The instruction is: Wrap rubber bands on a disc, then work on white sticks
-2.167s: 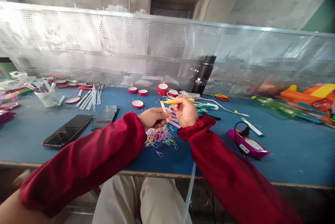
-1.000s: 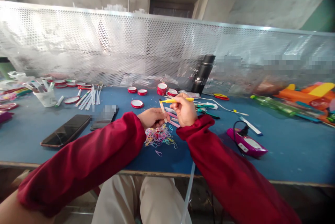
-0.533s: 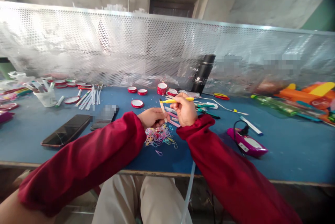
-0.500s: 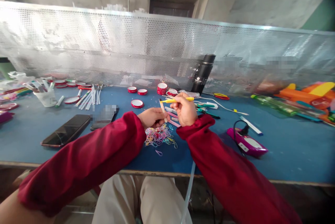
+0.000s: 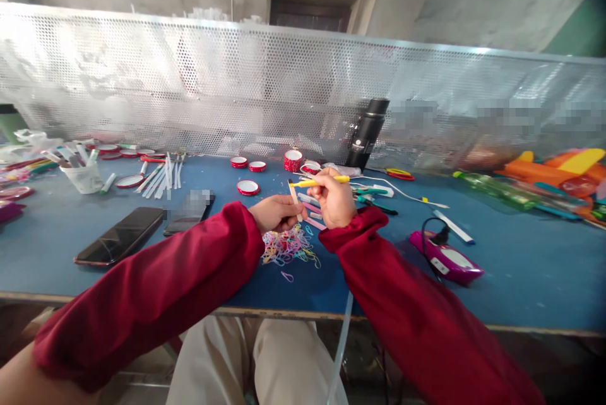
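Observation:
My left hand (image 5: pixel 278 212) pinches a flat, pale stick (image 5: pixel 294 195), like a craft stick, which stands nearly upright with a dark upper end. In my right hand (image 5: pixel 335 198) is a yellow marker (image 5: pixel 307 183), held like a pen, with its tip against or very close to the stick just below the dark end. Under my hands lies a heap of small colourful rubber bands (image 5: pixel 290 246). One loose purple band (image 5: pixel 286 276) rests in front of it. Pink and white strips (image 5: pixel 314 219) lie partly hidden beside my right hand.
Two phones (image 5: pixel 120 234) lie to the left, near a cup of markers (image 5: pixel 81 176) and white sticks (image 5: pixel 158 181). Behind are red tape rolls (image 5: pixel 293 160) and a black bottle (image 5: pixel 368 134). A purple power strip (image 5: pixel 447 258), pliers (image 5: pixel 376 193) and a green plastic bottle (image 5: pixel 495 189) stand or lie to the right.
Almost nothing differs. The marker and my right hand have shifted very slightly left, while my left hand keeps the stick in the same place.

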